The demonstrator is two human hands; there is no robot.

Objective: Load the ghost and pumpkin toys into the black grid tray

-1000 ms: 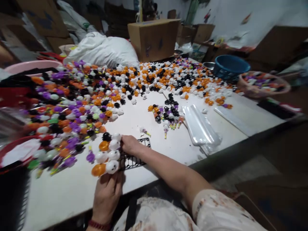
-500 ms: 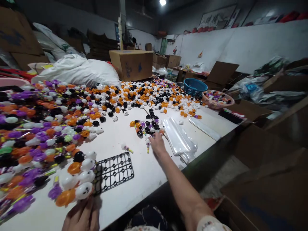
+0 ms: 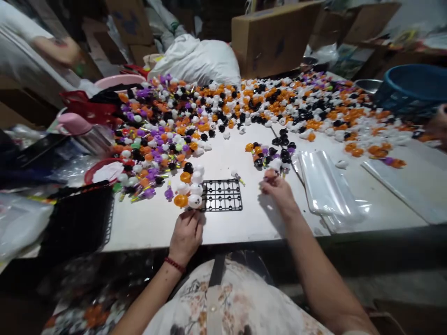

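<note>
A black plastic grid (image 3: pixel 223 195) lies on the white table, its left part filled with orange, white and black figure-topped pieces. At its near left corner my left hand (image 3: pixel 186 235) is closed, fingertips gripping the edge just below a white ghost head (image 3: pixel 194 201). My right hand (image 3: pixel 279 191) is raised over the table to the right of the grid, thumb and fingers pinched together; what they hold is too blurred to make out. Just beyond it sits a small pile of black, orange and purple pieces (image 3: pixel 265 153). A single white-headed piece (image 3: pixel 237 176) lies behind the grid.
A long heap of mixed pieces (image 3: pixel 223 100) runs along the back. Clear plastic bags (image 3: pixel 324 186) lie at right, near a blue basket (image 3: pixel 415 90). More black grids (image 3: pixel 78 218) and a pink-lidded bottle (image 3: pixel 84 132) stand left. Another person's arm (image 3: pixel 57 49) shows at upper left.
The view has swung left and down. My right hand has drawn back from the small pile towards me, fingers pinched. My left hand stays at the grid's near left corner.
</note>
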